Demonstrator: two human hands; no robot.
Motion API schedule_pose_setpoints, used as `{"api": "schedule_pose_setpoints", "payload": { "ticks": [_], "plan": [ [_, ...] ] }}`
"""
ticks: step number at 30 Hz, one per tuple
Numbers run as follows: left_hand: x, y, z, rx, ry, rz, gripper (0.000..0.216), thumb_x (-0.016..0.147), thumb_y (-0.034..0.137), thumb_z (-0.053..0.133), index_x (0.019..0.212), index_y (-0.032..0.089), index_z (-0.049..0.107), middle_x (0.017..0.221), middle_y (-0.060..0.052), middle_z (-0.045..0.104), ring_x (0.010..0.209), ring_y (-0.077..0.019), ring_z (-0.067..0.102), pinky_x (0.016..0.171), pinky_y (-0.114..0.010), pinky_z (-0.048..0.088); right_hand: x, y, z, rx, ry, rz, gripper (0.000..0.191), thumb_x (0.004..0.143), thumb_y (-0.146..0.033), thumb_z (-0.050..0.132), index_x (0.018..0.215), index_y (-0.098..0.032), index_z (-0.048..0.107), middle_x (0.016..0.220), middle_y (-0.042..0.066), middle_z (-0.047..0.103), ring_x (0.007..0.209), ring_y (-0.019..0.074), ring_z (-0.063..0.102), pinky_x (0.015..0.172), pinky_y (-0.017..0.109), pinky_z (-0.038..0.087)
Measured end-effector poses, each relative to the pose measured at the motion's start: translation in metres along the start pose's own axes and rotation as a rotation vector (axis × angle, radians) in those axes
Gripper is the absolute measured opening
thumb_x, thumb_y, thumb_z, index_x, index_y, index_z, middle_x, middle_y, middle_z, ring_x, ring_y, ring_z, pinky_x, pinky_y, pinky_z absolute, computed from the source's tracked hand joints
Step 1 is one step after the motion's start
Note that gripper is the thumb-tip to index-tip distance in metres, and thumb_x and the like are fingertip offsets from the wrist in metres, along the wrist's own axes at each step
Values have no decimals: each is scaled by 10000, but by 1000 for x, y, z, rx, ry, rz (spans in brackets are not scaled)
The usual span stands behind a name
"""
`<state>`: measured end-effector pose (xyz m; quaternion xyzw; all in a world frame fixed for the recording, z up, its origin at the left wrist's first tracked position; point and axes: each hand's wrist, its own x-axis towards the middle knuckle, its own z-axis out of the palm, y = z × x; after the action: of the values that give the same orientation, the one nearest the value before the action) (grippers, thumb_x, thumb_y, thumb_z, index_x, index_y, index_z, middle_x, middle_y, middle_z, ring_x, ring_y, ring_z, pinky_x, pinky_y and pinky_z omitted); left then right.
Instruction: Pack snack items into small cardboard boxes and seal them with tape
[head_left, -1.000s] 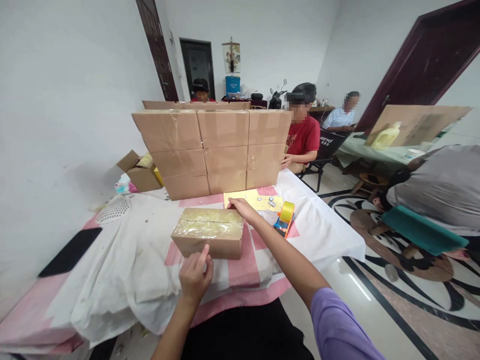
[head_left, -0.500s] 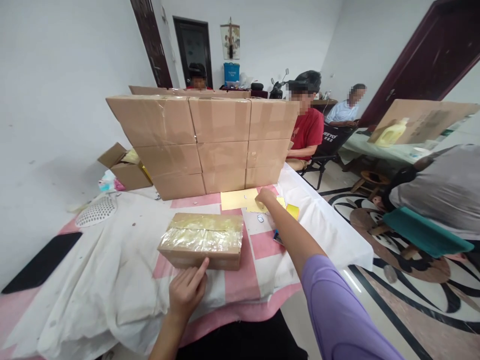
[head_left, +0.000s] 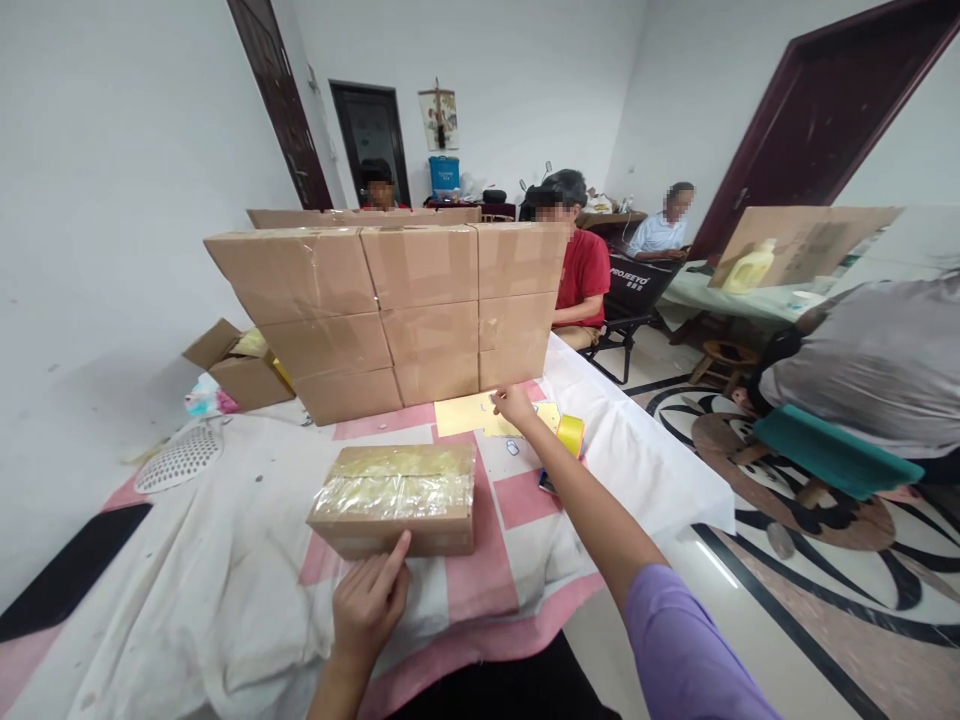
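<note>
A cardboard box with shiny clear tape over its top lies in front of me. My left hand rests at its near side, index finger stretched out against the front face, the other fingers curled. Farther off, my right hand is over the yellow paper sheets, fingers pinched together; a tiny pale, dark-edged piece shows at the fingertips, too small to name. A small white cutout lies nearer me on the cloth. Beside my right forearm is a roll of yellow tape, partly hidden.
Stacked cardboard boxes form a wall across the table's back. An opened carton stands behind left, a black flat object at the left edge. A person in a red shirt sits beyond; others sit farther away.
My view has turned a little, so the scene sits further left and lower. My right hand has drawn slightly up from the yellow sheets, fingers now pinched. My left finger stays at the box.
</note>
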<state>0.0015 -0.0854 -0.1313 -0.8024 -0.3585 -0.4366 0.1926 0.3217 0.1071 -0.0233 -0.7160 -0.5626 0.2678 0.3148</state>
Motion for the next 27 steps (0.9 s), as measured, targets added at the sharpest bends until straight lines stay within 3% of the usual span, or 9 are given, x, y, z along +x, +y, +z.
{"api": "schedule_pose_setpoints", "payload": {
  "ticks": [3,5,11,16,20,23,27],
  "plan": [
    [1,1,-1,19,6,4,743,924,25,582,1600,238,357,716,10,706,544,-142,621,622,-279,459,-31,4,5,243,1,-60,278,966,-403,621,944,-139,705,728,22,726,526,107,597,539,239,489],
    [2,1,-1,38,11,12,723,914,16,586,1579,223,394,705,15,702,531,-139,612,617,-277,456,-54,6,10,404,-16,-81,301,917,-431,625,955,-144,707,671,25,726,424,95,542,430,224,386],
    [0,1,0,72,13,11,621,903,29,596,1495,187,496,704,10,708,535,-129,622,615,-264,455,-105,10,18,799,-60,-84,465,704,-550,714,954,-158,700,892,113,780,430,110,595,358,207,198],
    [1,2,0,97,16,-1,545,898,51,574,1428,180,567,648,23,674,502,-111,605,589,-247,450,-132,15,18,970,-68,-48,460,634,-484,763,974,-180,710,1062,132,772,437,99,598,368,204,183],
    [1,3,0,92,19,-5,561,900,48,574,1445,178,555,636,24,670,499,-112,609,586,-243,450,-149,20,20,1092,-113,-11,464,714,-523,700,1058,-212,710,1215,138,727,542,140,671,375,208,237],
    [0,3,1,81,7,-14,579,917,53,570,1477,189,529,677,9,695,524,-115,626,602,-241,464,-156,25,26,1151,-59,1,417,686,-493,748,988,-214,679,1070,116,747,524,126,619,384,208,253],
    [1,3,2,64,11,-14,607,938,55,558,1523,202,481,704,-2,710,539,-121,639,603,-240,474,-156,33,36,1145,36,-67,456,651,-408,786,1040,-257,602,824,34,720,520,123,540,421,206,270]
  ]
}}
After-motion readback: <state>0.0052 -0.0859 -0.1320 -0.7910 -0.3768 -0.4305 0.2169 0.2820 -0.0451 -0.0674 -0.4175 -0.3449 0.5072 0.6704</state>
